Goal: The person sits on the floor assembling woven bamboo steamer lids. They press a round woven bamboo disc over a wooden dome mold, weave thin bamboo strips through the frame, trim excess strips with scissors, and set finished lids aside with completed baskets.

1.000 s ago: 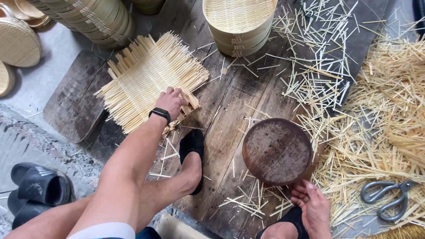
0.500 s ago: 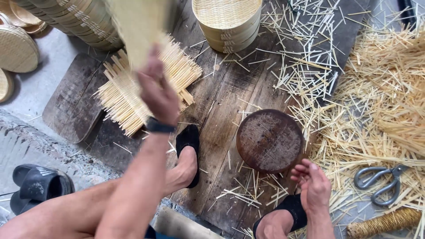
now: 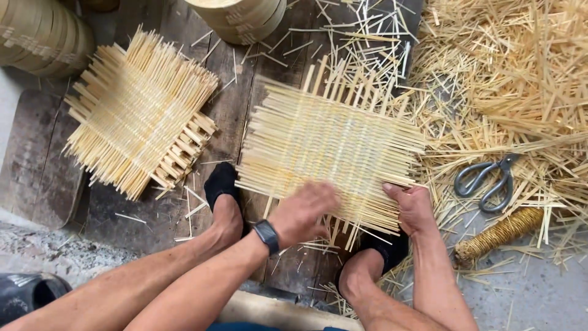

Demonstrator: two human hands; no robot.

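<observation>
The wooden floor boards point(image 3: 257, 122) are dark, worn and rough, and they carry everything here. To the right a loose heap of straw-coloured offcuts point(image 3: 520, 79) spreads wide, thin dry slivers lying every way.

On the boards in the middle lies a woven mat point(image 3: 331, 144), a flat square of pale bamboo strips crossed over and under, with the strip ends sticking out ragged on all four sides. It sits in front of the person's two feet in black socks. A stack of like mats point(image 3: 138, 125) lies well apart to the left, and round bamboo steamer rings point(image 3: 43, 34) stand at the top left corner.

The left hand point(image 3: 303, 214) rests on the mat's near edge, fingers curled loosely down onto the strips, pressing and not clasping anything. The right hand point(image 3: 413, 208) lies at the near right corner, thumb on top of the strips; whether its fingers hook under the edge I cannot tell.

To do this well, I judge both hands should press flat and evenly, so the springy strips stay square and the weave does not slide open at the loose ends. The ends look stiff and sharp, so care around the rim would spare the fingertips.

Grey metal scissors point(image 3: 487, 181) lie on the offcuts to the right, and just below them a bundle bound in coarse twine point(image 3: 499, 236).
</observation>
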